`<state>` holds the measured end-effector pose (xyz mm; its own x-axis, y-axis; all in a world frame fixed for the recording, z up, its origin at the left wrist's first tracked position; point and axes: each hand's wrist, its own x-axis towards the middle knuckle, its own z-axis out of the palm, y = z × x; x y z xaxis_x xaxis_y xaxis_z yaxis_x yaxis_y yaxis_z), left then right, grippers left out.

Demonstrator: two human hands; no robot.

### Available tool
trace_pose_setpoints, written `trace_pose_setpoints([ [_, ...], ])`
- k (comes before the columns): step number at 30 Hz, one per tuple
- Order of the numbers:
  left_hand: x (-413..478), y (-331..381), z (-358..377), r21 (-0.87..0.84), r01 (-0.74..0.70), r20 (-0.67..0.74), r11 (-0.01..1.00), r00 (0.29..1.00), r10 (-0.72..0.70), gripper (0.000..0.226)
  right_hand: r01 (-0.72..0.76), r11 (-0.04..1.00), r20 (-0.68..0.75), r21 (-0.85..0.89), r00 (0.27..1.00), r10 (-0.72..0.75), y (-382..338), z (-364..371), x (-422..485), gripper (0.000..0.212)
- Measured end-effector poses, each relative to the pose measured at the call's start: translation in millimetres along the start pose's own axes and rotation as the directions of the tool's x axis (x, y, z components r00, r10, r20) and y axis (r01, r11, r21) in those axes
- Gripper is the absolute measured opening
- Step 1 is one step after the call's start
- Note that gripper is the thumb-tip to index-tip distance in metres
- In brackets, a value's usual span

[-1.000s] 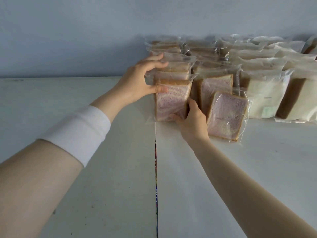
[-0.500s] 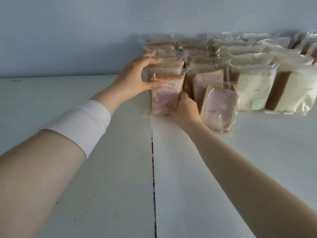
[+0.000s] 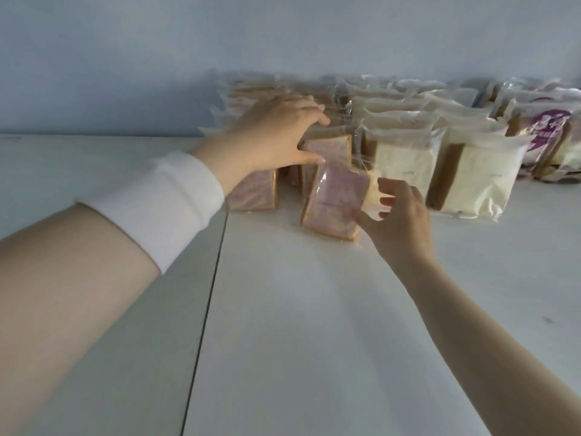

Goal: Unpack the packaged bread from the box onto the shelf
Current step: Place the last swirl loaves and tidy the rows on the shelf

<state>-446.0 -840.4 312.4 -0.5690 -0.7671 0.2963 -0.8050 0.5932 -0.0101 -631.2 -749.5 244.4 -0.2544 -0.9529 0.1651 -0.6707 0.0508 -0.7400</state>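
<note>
A pink bread pack (image 3: 336, 201) is leaned on the shelf (image 3: 283, 309), tilted, in front of more packs (image 3: 328, 147). It is touched by the right hand (image 3: 401, 223), with fingers spread apart. The left hand (image 3: 275, 133) is laid on those packs, fingers straight.

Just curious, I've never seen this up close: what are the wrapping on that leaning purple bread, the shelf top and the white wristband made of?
Wrapping: thin clear plastic film, glossy; it glints and the slice shows through. Shelf top: smooth white board, matte, perhaps painted or laminated; material underneath unclear. Wristband: soft white fabric, probably knit; no shine.
</note>
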Motion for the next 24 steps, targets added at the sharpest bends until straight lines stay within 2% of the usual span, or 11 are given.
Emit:
trace_pose_setpoints([
  [3,14.0,12.6,16.9,-0.058,0.074,0.151,0.996,0.986,-0.064,0.069,-0.073,0.997,0.088,0.011,0.994,0.072,22.9,9.4,2.9,0.071],
  [5,16.2,17.5,23.1,-0.100,0.107,0.185,0.989,0.979,-0.087,0.063,-0.079,0.996,0.127,0.029,0.989,0.075,30.7,16.9,5.5,0.066],
  [10,10.6,17.3,20.1,-0.114,0.145,0.151,0.983,0.980,-0.127,0.036,0.016,0.991,0.058,0.130,0.998,-0.024,33.5,29.6,8.9,0.047],
  [13,8.5,15.5,13.4,-0.116,0.121,0.135,0.986,0.985,-0.105,0.039,0.111,0.987,-0.026,0.116,0.994,-0.109,29.1,37.1,16.3,0.047],
  [17,8.3,10.3,18.9,-0.111,0.108,0.085,0.988,0.991,-0.099,0.036,0.118,0.992,0.005,0.055,0.993,-0.118,23.2,51.3,30.4,0.047],
  [20,9.1,11.4,22.4,-0.080,0.090,0.096,0.993,0.992,-0.083,0.049,0.099,0.994,0.024,0.049,0.995,-0.100,23.6,54.5,31.8,0.048],
  [24,9.7,10.5,24.5,-0.023,0.110,0.184,0.994,0.977,-0.104,0.090,0.092,0.996,0.067,0.014,0.993,-0.093,27.7,54.5,25.2,0.066],
])
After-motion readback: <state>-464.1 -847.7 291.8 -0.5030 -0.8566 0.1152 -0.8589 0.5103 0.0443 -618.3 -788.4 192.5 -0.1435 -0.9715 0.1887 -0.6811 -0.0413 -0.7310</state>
